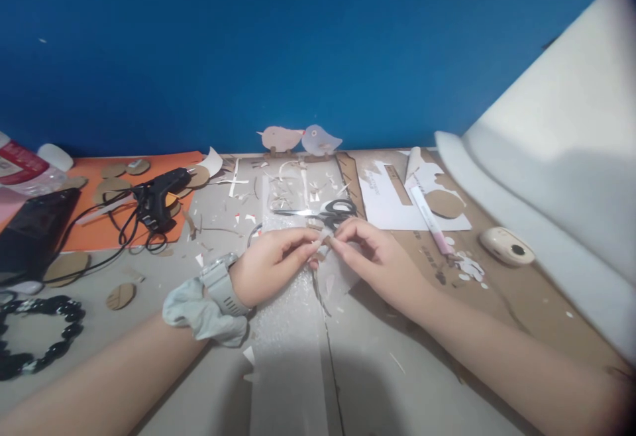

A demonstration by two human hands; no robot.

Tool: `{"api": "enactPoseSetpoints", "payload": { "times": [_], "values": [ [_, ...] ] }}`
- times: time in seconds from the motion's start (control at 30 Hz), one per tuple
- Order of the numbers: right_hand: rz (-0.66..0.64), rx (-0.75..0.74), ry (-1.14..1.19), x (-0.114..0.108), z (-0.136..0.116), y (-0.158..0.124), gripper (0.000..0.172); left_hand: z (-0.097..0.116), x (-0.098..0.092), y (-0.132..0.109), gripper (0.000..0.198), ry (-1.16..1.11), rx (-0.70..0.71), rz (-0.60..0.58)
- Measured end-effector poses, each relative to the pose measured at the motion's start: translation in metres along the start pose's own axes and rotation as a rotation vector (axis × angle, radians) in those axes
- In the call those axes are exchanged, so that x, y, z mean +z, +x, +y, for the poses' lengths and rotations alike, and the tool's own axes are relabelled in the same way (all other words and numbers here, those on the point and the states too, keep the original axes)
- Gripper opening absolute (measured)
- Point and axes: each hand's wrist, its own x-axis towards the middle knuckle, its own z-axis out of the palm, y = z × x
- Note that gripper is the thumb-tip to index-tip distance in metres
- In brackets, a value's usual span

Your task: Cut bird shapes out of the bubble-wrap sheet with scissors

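Note:
Near the middle of the table my left hand [278, 260] and my right hand [377, 257] meet, fingertips pinched around a small pale piece [325, 237] whose shape is too small to make out. On my left wrist are a watch [226, 283] and a pale scrunchie [206, 310]. Just behind my fingers lie black-handled scissors [339, 211], blades pointing left. Under my hands runs a strip of clear, bubbly plastic [288, 356]. Two paper birds, one pink [281, 138] and one bluish [320, 140], stand at the back edge.
A black glue gun [161, 199] and cardboard discs [112, 191] lie on orange paper [109, 234] at left. A beaded bracelet [64, 307] is at lower left. White paper [377, 204], a pink-and-white pen [431, 218] and a cream case [507, 246] lie right. Scraps are scattered around.

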Motion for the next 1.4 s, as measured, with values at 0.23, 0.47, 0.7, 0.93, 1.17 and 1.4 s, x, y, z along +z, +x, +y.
{"api": "enactPoseSetpoints", "payload": {
  "times": [0.23,0.47,0.7,0.93,1.17,1.4],
  "values": [
    [0.003,-0.052,-0.023,0.001,-0.0004,-0.0008,0.013,0.0024,0.001,-0.0004,0.021,-0.012,-0.023,-0.009],
    [0.012,-0.053,-0.039,-0.0003,-0.0036,-0.0006,0.014,0.0033,0.0003,-0.001,0.021,0.151,0.037,0.022],
    [-0.007,-0.089,-0.055,0.0,-0.0053,-0.0011,0.012,0.0045,-0.0008,-0.0009,0.031,0.257,0.01,0.033],
    [-0.027,-0.072,-0.005,-0.0005,-0.0053,-0.0009,0.014,0.0057,-0.0009,-0.0008,0.031,0.279,0.013,0.021],
    [-0.043,-0.047,0.013,0.0003,-0.0046,0.0003,0.014,0.0044,-0.0005,-0.0012,0.025,0.239,0.042,0.036],
    [-0.066,-0.036,0.012,-0.0012,-0.005,-0.0007,0.015,0.0046,-0.0012,-0.0001,0.027,0.252,0.018,0.028]
  ]
}}
